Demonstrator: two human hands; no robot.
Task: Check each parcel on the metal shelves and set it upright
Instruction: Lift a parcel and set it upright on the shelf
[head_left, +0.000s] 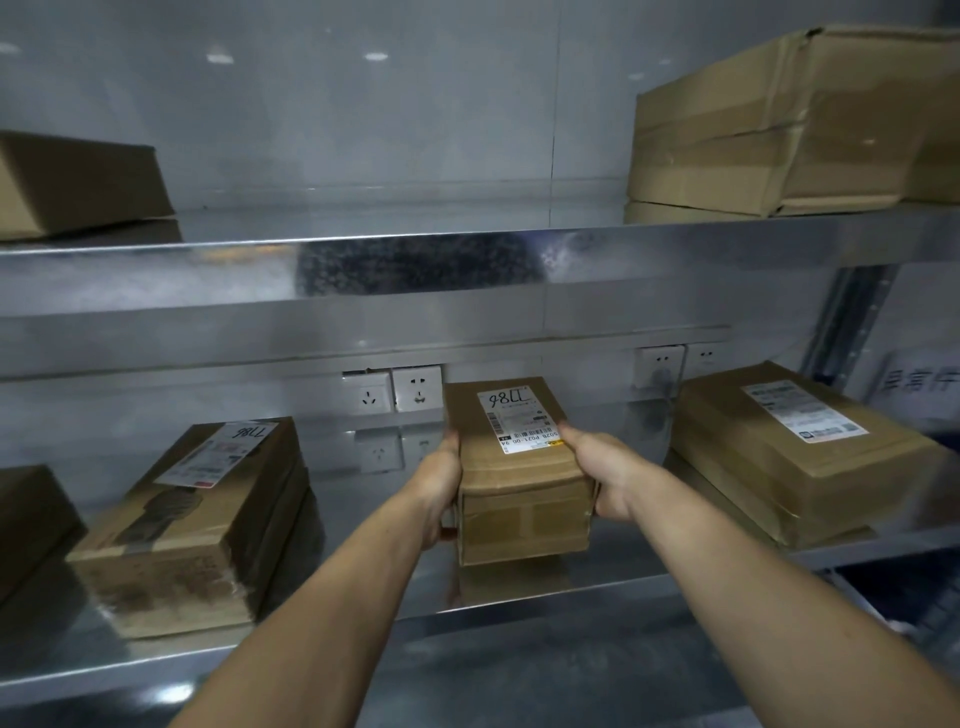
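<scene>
On the lower metal shelf (571, 587), centre, a small brown parcel (519, 467) is sitting between both hands, its short taped end facing the camera and its long side running back toward the wall. The left hand (439, 488) is gripping its left side, thumb lying along the top edge, fingers curling under and mostly hidden. The right hand (605, 478) is gripping the right side the same way, thumb reaching up beside the white label (517, 413). The label is facing up, its handwritten number reading upside down from this view. Cannot tell whether the parcel is resting on the shelf or hanging just above it. Both bare forearms are stretching in from the bottom of the frame.

Left of it, well apart, a longer parcel (208, 519) is lying flat and angled, label up. At far left another box (31, 519) is poking in, cut off by the frame edge. Right of the held parcel, near but not touching, a wide flat parcel (795, 457) is lying label up, with a second layer of cardboard showing beneath it. Two wall sockets (392, 397) are showing just behind the held parcel's left rear corner, and two more sockets (675, 361) are sitting further right. The upper shelf (415, 270) is carrying a big dented carton (789, 119) at right and a smaller box (78, 182) at left. A paper sign (919, 384) is hanging at far right, too blurred to read.
</scene>
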